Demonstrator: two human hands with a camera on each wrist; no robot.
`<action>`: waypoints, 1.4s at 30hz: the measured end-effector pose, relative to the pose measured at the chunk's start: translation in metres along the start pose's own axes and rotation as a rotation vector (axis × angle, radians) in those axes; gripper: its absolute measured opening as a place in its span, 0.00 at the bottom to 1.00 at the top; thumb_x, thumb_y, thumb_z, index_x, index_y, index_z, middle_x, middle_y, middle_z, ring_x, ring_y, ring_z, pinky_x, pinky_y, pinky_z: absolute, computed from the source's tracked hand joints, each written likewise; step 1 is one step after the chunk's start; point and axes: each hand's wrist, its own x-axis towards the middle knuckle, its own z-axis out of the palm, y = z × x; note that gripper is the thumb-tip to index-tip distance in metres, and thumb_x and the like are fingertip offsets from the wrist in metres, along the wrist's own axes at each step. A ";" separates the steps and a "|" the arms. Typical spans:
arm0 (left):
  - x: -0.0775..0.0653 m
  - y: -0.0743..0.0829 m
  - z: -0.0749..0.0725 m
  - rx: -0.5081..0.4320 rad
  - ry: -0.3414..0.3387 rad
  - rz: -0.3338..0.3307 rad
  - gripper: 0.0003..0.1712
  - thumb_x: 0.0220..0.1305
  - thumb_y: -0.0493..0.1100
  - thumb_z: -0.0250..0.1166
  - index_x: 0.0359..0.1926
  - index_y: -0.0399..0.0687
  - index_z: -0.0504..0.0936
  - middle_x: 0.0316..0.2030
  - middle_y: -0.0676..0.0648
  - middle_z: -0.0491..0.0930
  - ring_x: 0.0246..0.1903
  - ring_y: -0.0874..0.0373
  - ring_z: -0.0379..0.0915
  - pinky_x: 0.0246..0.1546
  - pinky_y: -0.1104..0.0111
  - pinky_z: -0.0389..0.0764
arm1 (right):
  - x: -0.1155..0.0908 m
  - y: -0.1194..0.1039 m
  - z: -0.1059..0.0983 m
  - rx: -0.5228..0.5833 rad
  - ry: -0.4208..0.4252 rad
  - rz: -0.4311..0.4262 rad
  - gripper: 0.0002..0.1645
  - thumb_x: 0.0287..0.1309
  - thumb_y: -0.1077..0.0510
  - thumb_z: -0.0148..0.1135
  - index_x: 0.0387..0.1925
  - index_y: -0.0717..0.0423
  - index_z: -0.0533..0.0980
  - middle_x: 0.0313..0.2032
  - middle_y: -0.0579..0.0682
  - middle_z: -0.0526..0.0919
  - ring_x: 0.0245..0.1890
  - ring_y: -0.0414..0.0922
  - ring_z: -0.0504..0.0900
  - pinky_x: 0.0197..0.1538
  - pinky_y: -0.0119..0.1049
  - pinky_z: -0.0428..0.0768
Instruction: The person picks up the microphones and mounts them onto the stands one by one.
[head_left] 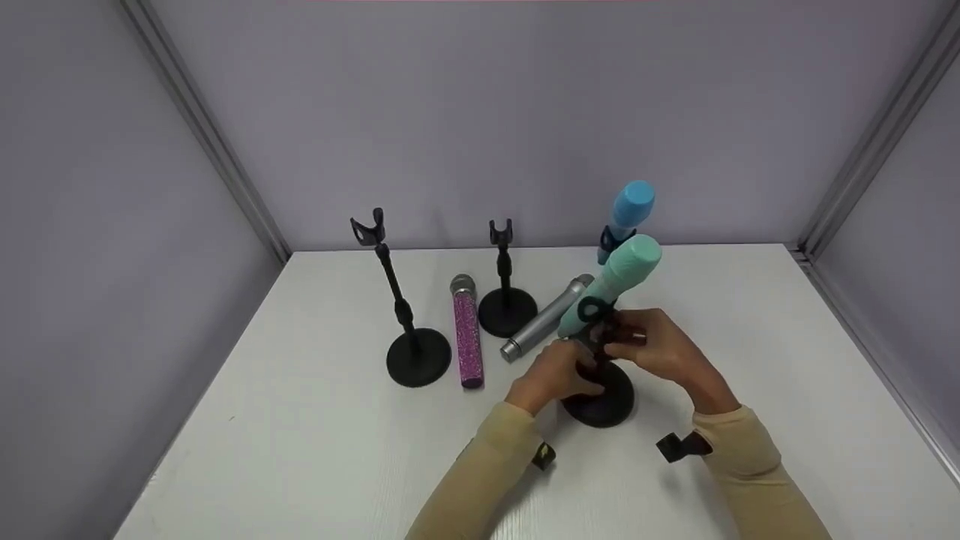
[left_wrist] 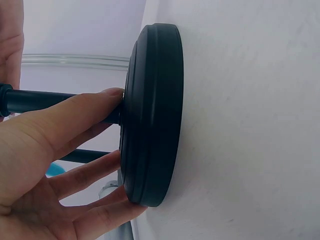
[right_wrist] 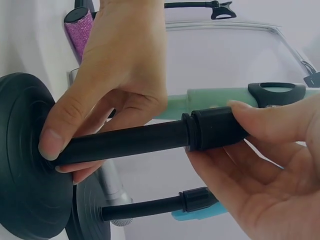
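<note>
Pole (right_wrist: 127, 143) stands pinched low in curled fingers of left hand (head_left: 556, 373), collar (right_wrist: 215, 129) gripped by right hand (head_left: 656, 346); base (right_wrist: 25, 157) probably best kept flat, steady.

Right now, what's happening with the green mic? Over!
Left grip pinches stand low; right grip on its collar. Green mic clipped on top. Silver mic lies nearby.

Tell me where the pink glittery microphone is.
In the head view, the pink glittery microphone lies left of the left hand, between the leftmost stand and the silver microphone.
</note>
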 end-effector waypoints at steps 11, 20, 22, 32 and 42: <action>0.002 0.001 -0.005 0.021 0.006 0.019 0.10 0.55 0.47 0.80 0.33 0.47 0.91 0.28 0.59 0.78 0.32 0.68 0.66 0.35 0.77 0.72 | 0.003 -0.001 -0.004 -0.003 -0.030 -0.028 0.19 0.65 0.62 0.68 0.54 0.67 0.81 0.52 0.64 0.86 0.53 0.58 0.87 0.52 0.32 0.85; 0.001 0.000 -0.003 0.010 0.003 0.009 0.11 0.56 0.47 0.80 0.35 0.47 0.90 0.28 0.59 0.77 0.32 0.67 0.66 0.35 0.76 0.73 | 0.002 -0.003 0.004 -0.110 0.147 -0.037 0.18 0.54 0.54 0.79 0.43 0.60 0.84 0.38 0.53 0.89 0.37 0.39 0.86 0.44 0.33 0.84; 0.000 0.000 -0.003 0.008 0.002 0.005 0.11 0.55 0.47 0.80 0.36 0.47 0.90 0.28 0.59 0.79 0.32 0.67 0.67 0.35 0.76 0.73 | 0.002 -0.002 0.004 -0.101 0.148 -0.033 0.19 0.54 0.55 0.79 0.44 0.61 0.84 0.38 0.55 0.89 0.38 0.41 0.87 0.46 0.34 0.85; 0.001 -0.002 0.001 0.006 0.015 0.012 0.14 0.54 0.46 0.81 0.40 0.45 0.91 0.35 0.54 0.87 0.36 0.67 0.73 0.42 0.76 0.78 | -0.001 -0.001 0.000 -0.017 0.006 0.003 0.18 0.64 0.66 0.67 0.54 0.68 0.80 0.50 0.63 0.86 0.52 0.57 0.86 0.51 0.33 0.85; -0.002 0.001 0.001 0.000 0.008 -0.030 0.16 0.54 0.47 0.81 0.43 0.46 0.92 0.46 0.52 0.87 0.49 0.60 0.81 0.52 0.71 0.81 | 0.001 0.001 -0.002 0.024 -0.075 -0.021 0.12 0.67 0.69 0.60 0.51 0.68 0.80 0.52 0.65 0.84 0.54 0.60 0.85 0.52 0.33 0.86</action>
